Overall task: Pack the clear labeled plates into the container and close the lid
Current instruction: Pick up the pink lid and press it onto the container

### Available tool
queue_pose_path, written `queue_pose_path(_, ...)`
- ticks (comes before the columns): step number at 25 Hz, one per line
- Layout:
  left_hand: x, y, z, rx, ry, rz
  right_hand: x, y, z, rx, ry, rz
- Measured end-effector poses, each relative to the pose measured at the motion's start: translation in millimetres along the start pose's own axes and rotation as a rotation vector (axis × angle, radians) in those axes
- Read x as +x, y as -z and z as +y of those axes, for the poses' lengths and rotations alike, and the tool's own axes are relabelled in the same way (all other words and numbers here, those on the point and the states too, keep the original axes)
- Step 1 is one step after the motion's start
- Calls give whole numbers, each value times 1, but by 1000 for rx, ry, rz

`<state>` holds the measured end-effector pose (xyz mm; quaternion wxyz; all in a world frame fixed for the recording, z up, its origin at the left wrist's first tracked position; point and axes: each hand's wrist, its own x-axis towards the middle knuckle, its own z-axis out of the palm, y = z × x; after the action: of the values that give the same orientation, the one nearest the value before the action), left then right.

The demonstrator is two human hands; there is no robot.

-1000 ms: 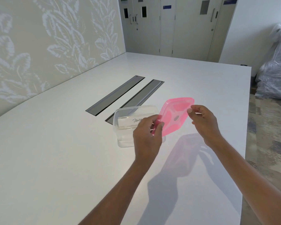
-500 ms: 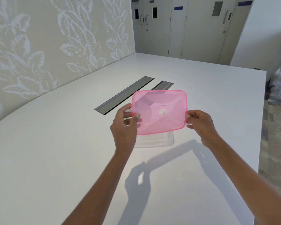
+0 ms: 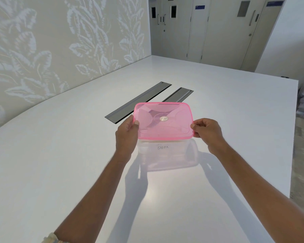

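Both hands on the pink lid [image 3: 163, 120] now: left hand [image 3: 126, 135] pinching its left edge, right hand [image 3: 209, 132] pinching the right. Lid sits level over the clear container [image 3: 167, 155] on the white table [image 3: 60, 155], handwriting showing on the near wall.

The lid [image 3: 163, 120] is looking like thin pink plastic, smooth and see-through, and it is shining a little. A small shiny sticker [image 3: 163, 118] is sitting in its middle (the words are too small to read). The container [image 3: 167, 155] under it is showing as clear plastic, smooth and glossy. The table [image 3: 60, 155] is looking white, smooth and a bit shiny, with light bouncing off it. The two strips [image 3: 139, 102] set in the table are looking like dull grey metal.
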<state>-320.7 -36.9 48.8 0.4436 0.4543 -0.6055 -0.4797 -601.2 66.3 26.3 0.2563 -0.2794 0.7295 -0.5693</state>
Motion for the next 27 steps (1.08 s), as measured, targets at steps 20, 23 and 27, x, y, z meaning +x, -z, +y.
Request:
queue_pose_path(20,23,-5,-51,127,153,-156,11,-19,20,-211,-116,-10)
queue_pose_path(23,21,-5,-53,131,131,-159,11,-18,20,-180,-129,-25)
queue_pose_path(27,19,-7,-59,194,86,-148,10,-15,20,-122,-156,-52)
